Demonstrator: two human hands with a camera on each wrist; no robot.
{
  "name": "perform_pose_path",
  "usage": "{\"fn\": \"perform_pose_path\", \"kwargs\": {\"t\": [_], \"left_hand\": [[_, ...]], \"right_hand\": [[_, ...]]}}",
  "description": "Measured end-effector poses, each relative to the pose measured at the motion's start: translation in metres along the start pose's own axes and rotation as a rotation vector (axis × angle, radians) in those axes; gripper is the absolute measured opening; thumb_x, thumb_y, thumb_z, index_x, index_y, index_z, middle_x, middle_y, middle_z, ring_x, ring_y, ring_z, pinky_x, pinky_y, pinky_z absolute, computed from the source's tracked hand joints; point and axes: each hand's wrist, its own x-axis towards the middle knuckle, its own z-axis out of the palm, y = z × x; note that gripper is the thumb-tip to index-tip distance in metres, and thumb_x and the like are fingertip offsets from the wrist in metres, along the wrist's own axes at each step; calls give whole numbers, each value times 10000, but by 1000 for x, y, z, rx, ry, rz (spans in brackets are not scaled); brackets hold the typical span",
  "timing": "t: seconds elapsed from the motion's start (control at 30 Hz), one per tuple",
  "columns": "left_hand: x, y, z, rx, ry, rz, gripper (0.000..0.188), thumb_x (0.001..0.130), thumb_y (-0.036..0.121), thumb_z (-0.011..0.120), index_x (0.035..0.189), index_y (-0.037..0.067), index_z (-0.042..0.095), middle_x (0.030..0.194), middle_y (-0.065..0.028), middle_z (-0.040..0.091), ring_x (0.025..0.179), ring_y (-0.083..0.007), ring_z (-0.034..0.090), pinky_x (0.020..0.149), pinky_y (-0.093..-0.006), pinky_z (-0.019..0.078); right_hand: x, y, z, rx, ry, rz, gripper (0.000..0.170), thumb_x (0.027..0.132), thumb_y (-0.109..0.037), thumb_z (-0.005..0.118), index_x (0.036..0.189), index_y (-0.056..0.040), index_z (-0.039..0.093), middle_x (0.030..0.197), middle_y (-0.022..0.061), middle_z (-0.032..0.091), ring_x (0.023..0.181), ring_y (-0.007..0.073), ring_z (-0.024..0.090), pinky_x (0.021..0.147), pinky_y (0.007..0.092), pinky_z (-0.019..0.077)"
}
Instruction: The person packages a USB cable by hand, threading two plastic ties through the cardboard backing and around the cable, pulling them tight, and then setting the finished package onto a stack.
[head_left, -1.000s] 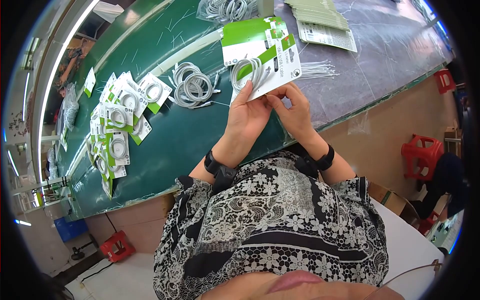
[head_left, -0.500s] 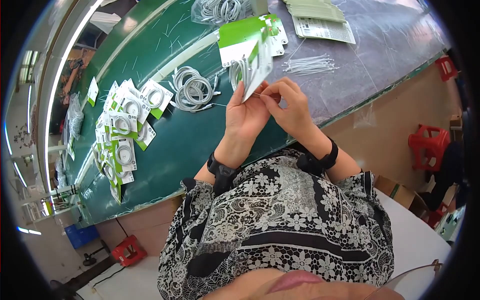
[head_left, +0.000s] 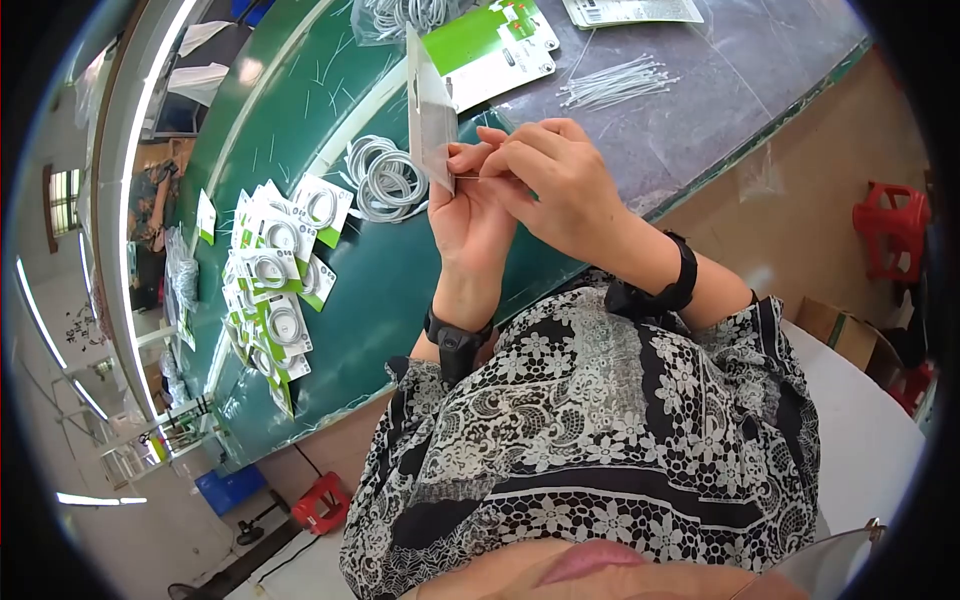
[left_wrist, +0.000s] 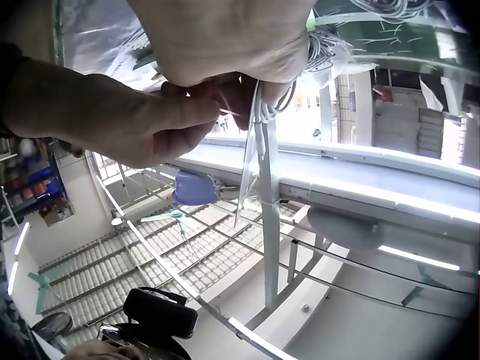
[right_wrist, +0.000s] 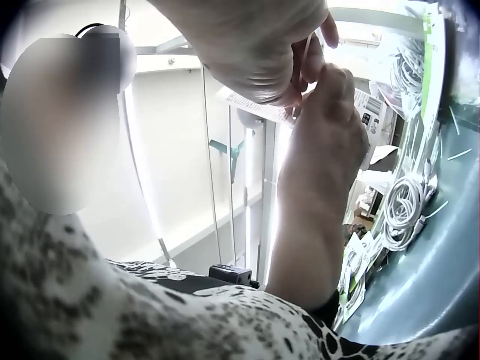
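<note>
In the head view a card [head_left: 431, 115] stands nearly edge-on, its back turned to the right. My left hand [head_left: 470, 215] holds it by the lower edge, between thumb and fingers. Close on the right, my right hand [head_left: 560, 180] pinches a thin white tie at the card's lower part. A grey cable coil [left_wrist: 268, 111] shows against the card in the left wrist view, partly behind the left hand [left_wrist: 232, 37]. From the right wrist, both hands meet at the fingertips, and the right hand [right_wrist: 259, 52] hides part of the card.
Packed cable cards [head_left: 275, 270] lie piled on the green tabletop at left, beside loose cable coils [head_left: 383, 180]. Farther back are green-and-white cards [head_left: 490, 55] and a bag of cables [head_left: 405, 15]. White ties [head_left: 620, 82] lie to the right.
The card has turned from facing up to nearly edge-on and moved left with my left hand. My right hand has moved left with it, still at the card's lower part.
</note>
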Motion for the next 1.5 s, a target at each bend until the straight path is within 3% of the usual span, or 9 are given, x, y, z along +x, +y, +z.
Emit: {"fn": "perform_pose_path", "kwargs": {"t": [0.47, 0.57, 0.83, 1.5], "left_hand": [[-1, -2, -8, 224, -84, 12, 219, 946, 223, 532, 965, 23, 619, 824, -54, 572, 923, -156, 518, 1018, -362, 353], [-3, -4, -7, 243, -19, 40, 195, 937, 207, 549, 958, 27, 619, 822, -59, 580, 916, -164, 529, 1007, -371, 367], [1, 5, -9, 27, -19, -14, 161, 905, 154, 572, 938, 6, 625, 781, -63, 578, 862, -171, 540, 1000, -345, 383], [1, 8, -12, 43, -28, -36, 140, 898, 125, 562, 946, 9, 624, 781, -58, 576, 867, -171, 534, 999, -338, 388]], "right_hand": [[-3, 5, 4, -30, 6, 22, 142, 708, -71, 704, 838, -98, 653, 840, 7, 648, 794, 192, 620, 790, 321, 437], [-3, 7, 6, -32, -5, 22, 134, 710, -73, 703, 828, -97, 643, 831, 6, 644, 794, 193, 620, 790, 323, 438], [-4, 5, 7, -11, 11, 34, 133, 713, -73, 705, 801, -95, 607, 807, 0, 621, 797, 196, 617, 770, 331, 443], [-5, 6, 5, 5, 30, 35, 133, 714, -72, 703, 801, -86, 604, 798, 2, 607, 774, 215, 612, 736, 341, 454]]}}
